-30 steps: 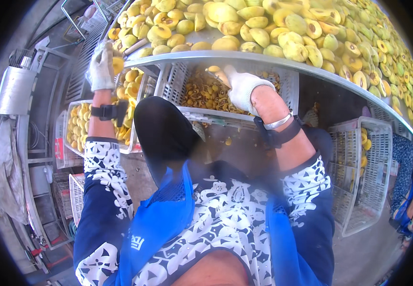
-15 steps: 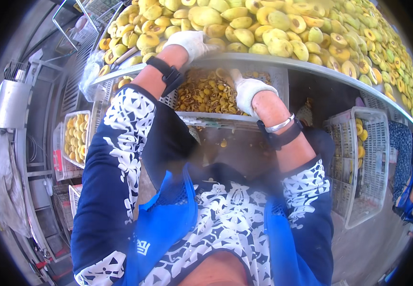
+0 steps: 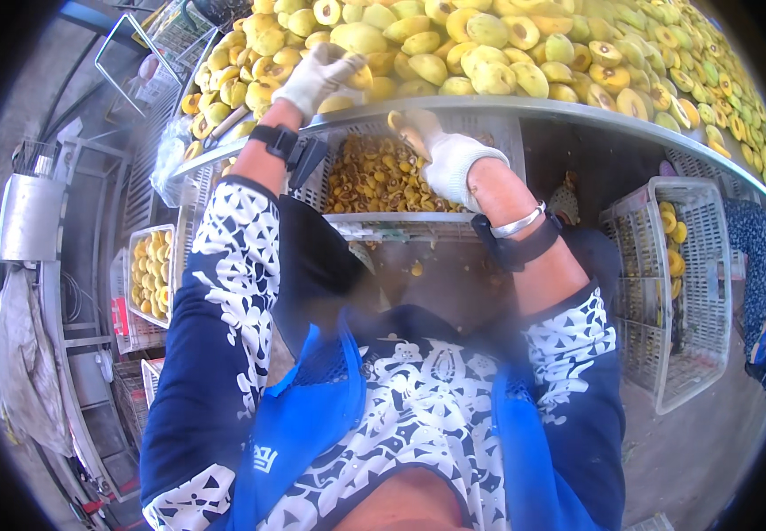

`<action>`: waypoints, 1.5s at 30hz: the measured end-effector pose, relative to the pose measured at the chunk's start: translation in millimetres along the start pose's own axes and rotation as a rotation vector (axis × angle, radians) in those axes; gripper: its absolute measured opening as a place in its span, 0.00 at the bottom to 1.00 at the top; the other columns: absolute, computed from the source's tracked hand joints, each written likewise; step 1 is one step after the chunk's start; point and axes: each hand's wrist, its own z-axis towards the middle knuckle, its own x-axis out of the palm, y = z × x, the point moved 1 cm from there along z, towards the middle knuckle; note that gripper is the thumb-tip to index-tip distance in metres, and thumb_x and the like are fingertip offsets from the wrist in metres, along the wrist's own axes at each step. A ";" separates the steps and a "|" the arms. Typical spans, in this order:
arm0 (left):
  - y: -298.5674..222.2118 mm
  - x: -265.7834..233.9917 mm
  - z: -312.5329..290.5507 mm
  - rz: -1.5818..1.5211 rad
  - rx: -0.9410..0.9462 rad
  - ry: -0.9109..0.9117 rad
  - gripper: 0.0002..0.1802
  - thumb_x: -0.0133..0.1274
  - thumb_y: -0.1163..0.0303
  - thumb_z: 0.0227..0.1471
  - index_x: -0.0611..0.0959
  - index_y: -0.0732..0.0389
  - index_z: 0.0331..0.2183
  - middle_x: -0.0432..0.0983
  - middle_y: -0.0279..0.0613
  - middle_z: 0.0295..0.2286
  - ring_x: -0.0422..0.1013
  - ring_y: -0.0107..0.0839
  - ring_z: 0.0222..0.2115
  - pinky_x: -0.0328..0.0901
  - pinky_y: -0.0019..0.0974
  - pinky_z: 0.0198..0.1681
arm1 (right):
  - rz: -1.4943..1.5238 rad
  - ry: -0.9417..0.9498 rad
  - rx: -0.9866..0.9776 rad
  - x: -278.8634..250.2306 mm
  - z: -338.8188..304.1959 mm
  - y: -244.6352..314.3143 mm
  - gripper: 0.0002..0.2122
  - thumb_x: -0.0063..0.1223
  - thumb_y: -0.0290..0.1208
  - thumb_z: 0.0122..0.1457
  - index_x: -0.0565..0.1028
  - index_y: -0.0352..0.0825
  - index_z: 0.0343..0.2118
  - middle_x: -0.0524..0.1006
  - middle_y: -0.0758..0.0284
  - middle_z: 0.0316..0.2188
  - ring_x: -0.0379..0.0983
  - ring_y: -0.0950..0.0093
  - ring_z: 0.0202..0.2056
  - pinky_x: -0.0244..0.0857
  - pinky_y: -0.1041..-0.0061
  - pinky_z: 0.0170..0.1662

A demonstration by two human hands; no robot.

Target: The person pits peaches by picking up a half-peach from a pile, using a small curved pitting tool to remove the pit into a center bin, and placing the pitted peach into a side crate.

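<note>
My left hand [image 3: 310,81], in a white glove, is at the near edge of a heap of halved yellow-green stone fruit [image 3: 487,71]. Its fingers curl around a yellow fruit half [image 3: 362,78]. To the right and nearer, my gloved right hand [image 3: 455,157] is closed on a slim orange-brown piece [image 3: 410,134]; blur hides its exact kind. That hand hovers over a pale plastic crate [image 3: 511,142], just below the table rim. Small brown and yellow fruit scraps [image 3: 370,177] fill the crate.
The metal table rim [image 3: 578,113] curves across in front of me. A wooden-handled tool [image 3: 228,122] lies at its left end by a clear plastic bag [image 3: 173,152]. Crates with fruit stand left [image 3: 171,265] and right [image 3: 710,292]. Another person's patterned clothing [image 3: 750,239] shows far right.
My left hand has lifted slightly left off the rim and now grasps a fruit half. My right hand has shifted a little left, and the orange-brown piece shows in its fingers.
</note>
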 end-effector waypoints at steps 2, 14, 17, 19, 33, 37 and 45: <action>-13.6 0.9 -22.8 -0.432 0.083 0.002 0.29 0.56 0.55 0.50 0.68 0.65 0.47 0.69 0.46 0.40 0.73 0.42 0.41 0.69 0.43 0.46 | 0.029 -0.024 -0.035 0.4 -4.1 -0.5 0.19 0.48 0.26 0.51 0.69 0.30 0.48 0.76 0.47 0.36 0.74 0.52 0.39 0.67 0.62 0.42; -29.5 37.9 -70.2 -1.345 0.190 0.090 0.25 0.46 0.61 0.56 0.70 0.69 0.49 0.70 0.51 0.46 0.66 0.49 0.49 0.64 0.55 0.52 | 1.027 0.271 -0.185 -10.2 -28.2 9.5 0.12 0.52 0.29 0.53 0.64 0.35 0.40 0.71 0.67 0.20 0.60 0.84 0.12 0.54 0.83 0.14; -29.1 48.7 -72.1 -1.207 0.171 -0.027 0.27 0.37 0.53 0.62 0.70 0.67 0.49 0.71 0.51 0.45 0.68 0.45 0.48 0.66 0.49 0.49 | 1.068 0.179 -0.189 -9.0 -22.2 17.8 0.16 0.52 0.31 0.54 0.63 0.33 0.43 0.72 0.66 0.22 0.61 0.83 0.13 0.56 0.81 0.14; -36.3 58.4 -77.5 -1.119 0.174 -0.072 0.28 0.36 0.52 0.62 0.70 0.67 0.49 0.72 0.50 0.44 0.69 0.39 0.46 0.66 0.42 0.50 | 0.990 -0.026 -0.174 0.4 -12.8 17.3 0.19 0.53 0.31 0.53 0.62 0.30 0.45 0.72 0.63 0.23 0.66 0.77 0.16 0.62 0.77 0.20; -31.7 77.4 -72.3 -0.750 0.220 -0.611 0.21 0.46 0.56 0.59 0.81 0.66 0.31 0.78 0.40 0.27 0.72 0.26 0.27 0.67 0.29 0.31 | 0.320 -0.261 -0.204 24.7 8.8 37.7 0.18 0.46 0.31 0.53 0.63 0.26 0.45 0.75 0.45 0.33 0.73 0.52 0.37 0.67 0.62 0.41; -33.8 64.2 -79.7 -0.757 0.245 -0.433 0.24 0.46 0.53 0.59 0.81 0.66 0.30 0.79 0.43 0.28 0.73 0.27 0.27 0.69 0.30 0.31 | 0.930 0.147 -0.115 14.5 -6.1 46.6 0.13 0.50 0.29 0.53 0.67 0.33 0.41 0.70 0.67 0.19 0.64 0.81 0.15 0.56 0.81 0.16; 2.8 -61.1 -117.2 0.079 0.368 -0.602 0.17 0.49 0.61 0.58 0.80 0.67 0.34 0.79 0.44 0.30 0.75 0.30 0.28 0.71 0.31 0.35 | 0.203 0.108 -0.095 8.4 -2.7 27.4 0.16 0.51 0.34 0.51 0.65 0.33 0.40 0.74 0.55 0.26 0.73 0.64 0.24 0.65 0.68 0.27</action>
